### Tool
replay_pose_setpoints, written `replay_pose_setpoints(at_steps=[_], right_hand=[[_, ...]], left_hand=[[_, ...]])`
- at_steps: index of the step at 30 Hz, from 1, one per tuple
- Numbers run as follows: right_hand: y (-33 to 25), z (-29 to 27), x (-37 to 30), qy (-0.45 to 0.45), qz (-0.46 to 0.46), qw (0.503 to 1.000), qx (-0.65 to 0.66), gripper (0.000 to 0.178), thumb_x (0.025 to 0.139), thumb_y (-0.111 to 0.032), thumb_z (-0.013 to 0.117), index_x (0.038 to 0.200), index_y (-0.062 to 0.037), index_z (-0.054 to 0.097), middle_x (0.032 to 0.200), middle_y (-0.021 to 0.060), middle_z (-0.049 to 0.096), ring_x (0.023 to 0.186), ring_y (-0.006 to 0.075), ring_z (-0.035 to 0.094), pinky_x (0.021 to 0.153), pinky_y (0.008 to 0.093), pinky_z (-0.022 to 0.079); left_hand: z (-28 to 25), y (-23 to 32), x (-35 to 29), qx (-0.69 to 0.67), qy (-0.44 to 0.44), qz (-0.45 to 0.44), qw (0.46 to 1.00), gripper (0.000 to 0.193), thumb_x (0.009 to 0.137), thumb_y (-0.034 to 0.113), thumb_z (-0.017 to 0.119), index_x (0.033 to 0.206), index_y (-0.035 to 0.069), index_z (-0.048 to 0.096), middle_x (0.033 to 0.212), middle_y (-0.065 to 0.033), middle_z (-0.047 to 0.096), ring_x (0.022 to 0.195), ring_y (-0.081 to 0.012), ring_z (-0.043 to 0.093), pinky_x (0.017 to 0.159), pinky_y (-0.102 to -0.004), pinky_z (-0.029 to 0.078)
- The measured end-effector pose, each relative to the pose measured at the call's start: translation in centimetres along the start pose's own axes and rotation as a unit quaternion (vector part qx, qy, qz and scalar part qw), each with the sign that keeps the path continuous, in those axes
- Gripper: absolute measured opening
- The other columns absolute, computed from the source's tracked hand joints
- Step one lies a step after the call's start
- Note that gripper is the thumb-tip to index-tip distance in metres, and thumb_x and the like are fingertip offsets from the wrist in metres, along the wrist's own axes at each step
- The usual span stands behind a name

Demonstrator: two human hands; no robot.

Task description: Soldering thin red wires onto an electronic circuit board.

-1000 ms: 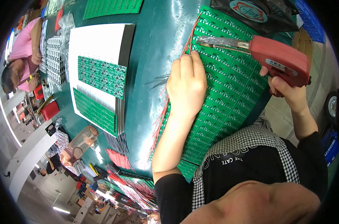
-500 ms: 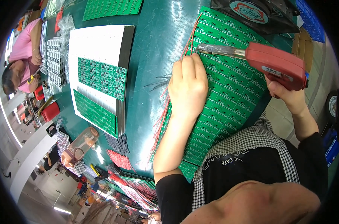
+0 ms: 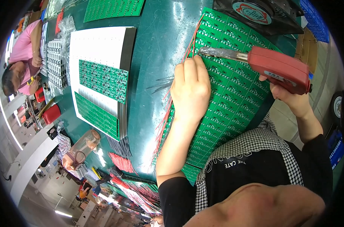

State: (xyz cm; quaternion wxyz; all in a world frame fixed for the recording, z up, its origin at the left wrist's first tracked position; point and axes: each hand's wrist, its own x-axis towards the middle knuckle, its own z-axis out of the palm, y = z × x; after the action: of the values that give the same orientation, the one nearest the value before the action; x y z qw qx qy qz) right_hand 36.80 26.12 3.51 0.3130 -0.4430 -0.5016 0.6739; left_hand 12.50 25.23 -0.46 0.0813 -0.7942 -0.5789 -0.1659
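Fingers of the left hand press flat on the green circuit-board panel, pinning it to the tabletop, while the right hand clamps the red soldering gun, tip just beyond those fingertips.

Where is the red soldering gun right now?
In the head view, the red soldering gun is at the upper right, held in the right hand, its metal tip reaching left over the green circuit board panel just above the left hand.
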Motion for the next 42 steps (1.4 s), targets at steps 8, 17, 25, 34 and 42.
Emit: replay_pose_setpoints(at_steps=[8,17,25,34,42], right_hand=[[0.2,0.4,-0.1,0.007,-0.037,0.999,0.002,0.043,0.076,-0.002,0.065,0.115,0.0006,0.049,0.104,0.0116,0.06,0.097,0.02,0.058,0.078,0.0268,0.048],[0.6,-0.4,-0.5,0.047,-0.019,0.997,-0.05,0.054,0.079,-0.03,0.064,0.119,0.0023,0.045,0.103,0.0147,0.058,0.051,0.0058,0.043,0.045,0.0187,0.036],[-0.4,0.2,0.2,0.081,-0.024,0.996,-0.02,0.036,0.078,-0.01,0.063,0.112,-0.0034,0.053,0.094,0.0038,0.062,0.061,0.0025,0.047,0.052,0.0166,0.039],[0.1,-0.2,0.0,0.066,0.019,0.995,-0.072,0.038,0.078,-0.021,0.063,0.109,-0.0016,0.051,0.086,0.0043,0.055,0.056,0.0048,0.045,0.046,0.018,0.034],[0.1,0.0,0.2,0.081,-0.003,0.992,-0.101,0.039,0.076,-0.025,0.066,0.104,-0.0019,0.052,0.077,0.0016,0.053,0.056,0.0045,0.044,0.046,0.0182,0.033]], left_hand=[[-0.1,0.0,0.0,0.0,-0.005,-0.003,1.0,0.026,0.066,0.001,0.053,0.091,-0.005,0.057,0.077,-0.0089,0.049,0.067,-0.0191,0.049,0.056,-0.026,0.046],[-0.6,0.4,0.1,-0.066,-0.029,-0.065,0.995,0.026,0.069,-0.002,0.057,0.095,-0.002,0.059,0.085,-0.0099,0.054,0.074,-0.0246,0.053,0.064,-0.0339,0.045],[-0.2,0.1,1.1,-0.037,0.003,-0.02,0.999,0.026,0.067,0.002,0.055,0.093,-0.003,0.058,0.083,-0.0098,0.052,0.071,-0.0216,0.052,0.057,-0.0285,0.047],[0.4,0.5,1.6,-0.061,-0.003,-0.052,0.997,0.024,0.069,-0.002,0.057,0.093,0.0,0.061,0.084,-0.0089,0.055,0.075,-0.0231,0.054,0.065,-0.0326,0.046],[1.0,0.1,1.5,-0.044,0.026,-0.009,0.999,0.025,0.067,0.0,0.054,0.092,-0.004,0.057,0.083,-0.0106,0.052,0.071,-0.0218,0.052,0.057,-0.0282,0.047]])
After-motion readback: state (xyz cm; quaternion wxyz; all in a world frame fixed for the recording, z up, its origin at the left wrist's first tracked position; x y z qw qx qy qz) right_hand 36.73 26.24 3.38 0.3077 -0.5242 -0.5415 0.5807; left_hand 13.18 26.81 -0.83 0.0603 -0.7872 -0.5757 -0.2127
